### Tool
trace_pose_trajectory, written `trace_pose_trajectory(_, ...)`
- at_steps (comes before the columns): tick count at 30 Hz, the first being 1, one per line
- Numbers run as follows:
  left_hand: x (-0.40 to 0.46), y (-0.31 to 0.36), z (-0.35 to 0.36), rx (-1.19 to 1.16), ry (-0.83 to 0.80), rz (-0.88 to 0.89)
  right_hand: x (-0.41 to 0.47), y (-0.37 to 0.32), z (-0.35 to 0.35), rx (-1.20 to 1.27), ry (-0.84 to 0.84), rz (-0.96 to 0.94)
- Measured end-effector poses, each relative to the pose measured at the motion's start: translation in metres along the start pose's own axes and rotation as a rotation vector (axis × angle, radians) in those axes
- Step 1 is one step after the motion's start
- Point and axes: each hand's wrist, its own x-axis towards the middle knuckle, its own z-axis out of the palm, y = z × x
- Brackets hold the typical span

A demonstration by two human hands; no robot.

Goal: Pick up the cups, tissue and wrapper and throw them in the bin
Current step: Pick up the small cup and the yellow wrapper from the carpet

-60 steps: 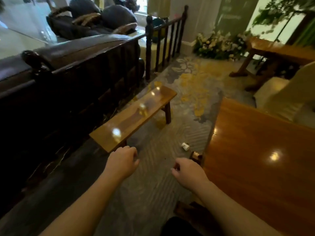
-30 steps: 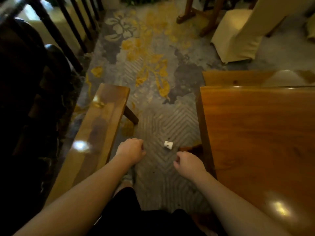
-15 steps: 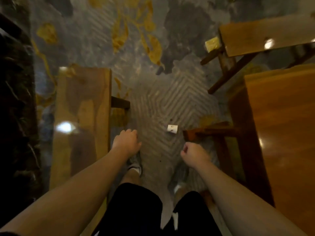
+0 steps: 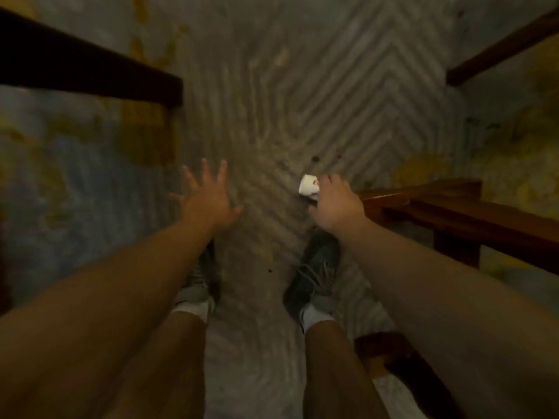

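Note:
A small white paper cup (image 4: 308, 185) lies on its side on the grey patterned carpet (image 4: 302, 86), just in front of my feet. My right hand (image 4: 335, 204) is down at the cup, its fingers and thumb curled around the cup's right end. My left hand (image 4: 208, 198) hovers over the carpet to the left of it, palm down, fingers spread, holding nothing. No tissue, wrapper or bin shows in this view.
A dark bench rail (image 4: 90, 77) crosses the upper left. A reddish wooden table stretcher and leg (image 4: 438, 204) sit directly right of my right hand. Another wooden bar (image 4: 502, 43) runs at the top right. My shoes (image 4: 314, 273) stand below the hands.
I have bent down close to the floor. My right hand reached forward and closed on the cup. My left hand opened and spread its fingers.

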Motion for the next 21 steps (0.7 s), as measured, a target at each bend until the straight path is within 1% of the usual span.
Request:
trace_pose_trajectory(3, 0.059, -0.008, 0.037, 0.031, -0.012, 0.033, 0.048, 0.009, 0.032, -0.092, 0.026, -0.022)
trace_pose_trajectory(6, 0.1, -0.023, 0.066, 0.053, -0.051, 0.08, 0.081, 0.014, 0.065, -0.187, 0.066, -0.025)
trace_pose_trajectory(9, 0.112, -0.029, 0.087, 0.122, 0.025, 0.122, 0.096, 0.02, 0.089, -0.255, 0.075, -0.022)
trace_pose_trajectory(11, 0.11, -0.031, 0.083, 0.101, 0.035, 0.129, 0.097, 0.021, 0.098, -0.242, 0.071, -0.024)
trace_pose_trajectory(12, 0.106, -0.03, 0.075, 0.13, 0.008, 0.14, 0.094, 0.019, 0.1, -0.226, 0.057, -0.028)
trace_pose_trajectory(14, 0.1, -0.026, 0.054, 0.259, -0.054, 0.188, 0.081, 0.012, 0.096, -0.182, 0.013, -0.018)
trace_pose_trajectory(15, 0.101, -0.022, 0.038, 0.278, -0.112, 0.196, 0.072, 0.008, 0.089, -0.159, 0.002, -0.014)
trace_pose_trajectory(17, 0.098, -0.013, -0.006, 0.225, -0.296, 0.179, 0.047, -0.003, 0.068, -0.116, -0.005, -0.03)
trace_pose_trajectory(18, 0.092, -0.009, -0.031, 0.203, -0.345, 0.164, 0.033, -0.01, 0.052, -0.089, 0.0, -0.043)
trace_pose_trajectory(19, 0.08, -0.006, -0.054, 0.198, -0.334, 0.148, 0.018, -0.016, 0.036, -0.058, 0.011, -0.052)
trace_pose_trajectory(21, 0.044, -0.004, -0.103, 0.171, -0.212, 0.128, -0.02, -0.032, -0.008, -0.005, 0.035, -0.063)
